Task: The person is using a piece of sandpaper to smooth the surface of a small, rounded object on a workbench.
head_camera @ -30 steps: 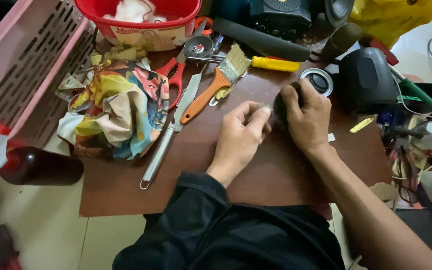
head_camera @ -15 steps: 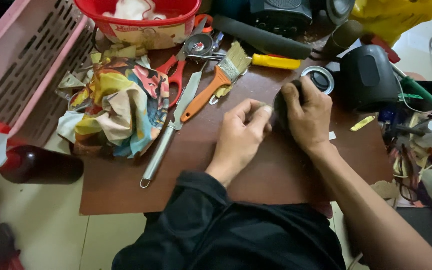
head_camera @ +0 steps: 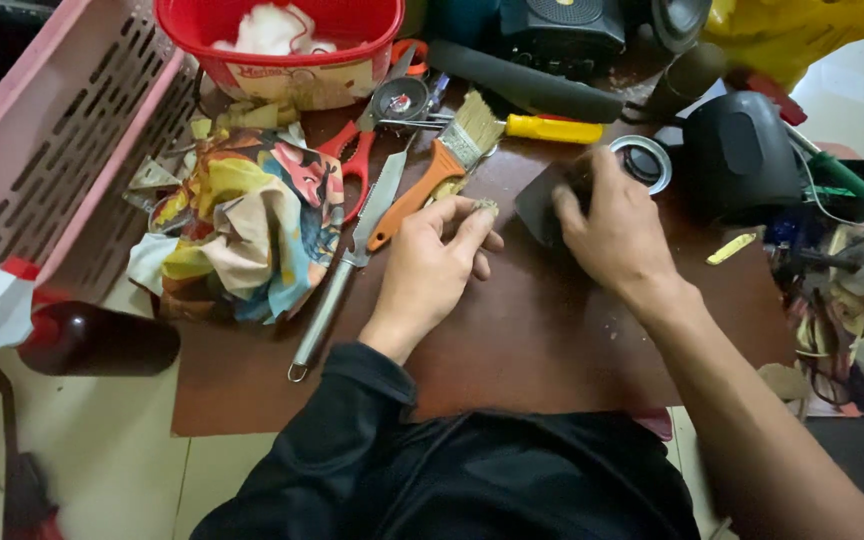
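Gripping a dark block (head_camera: 544, 203) under curled fingers, the right hand (head_camera: 614, 232) pins it to the board (head_camera: 552, 330). Left hand (head_camera: 430, 268) pinches a small wad (head_camera: 485, 207) at its fingertips, just beside the block. Best keep the block steady, rub lightly.

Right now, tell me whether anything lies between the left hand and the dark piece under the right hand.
Nothing visible does. The left hand, pinching a small pale wad, sits beside the dark piece with only bare brown board between them. The right hand rests on the piece. The brush lies beyond, not between.
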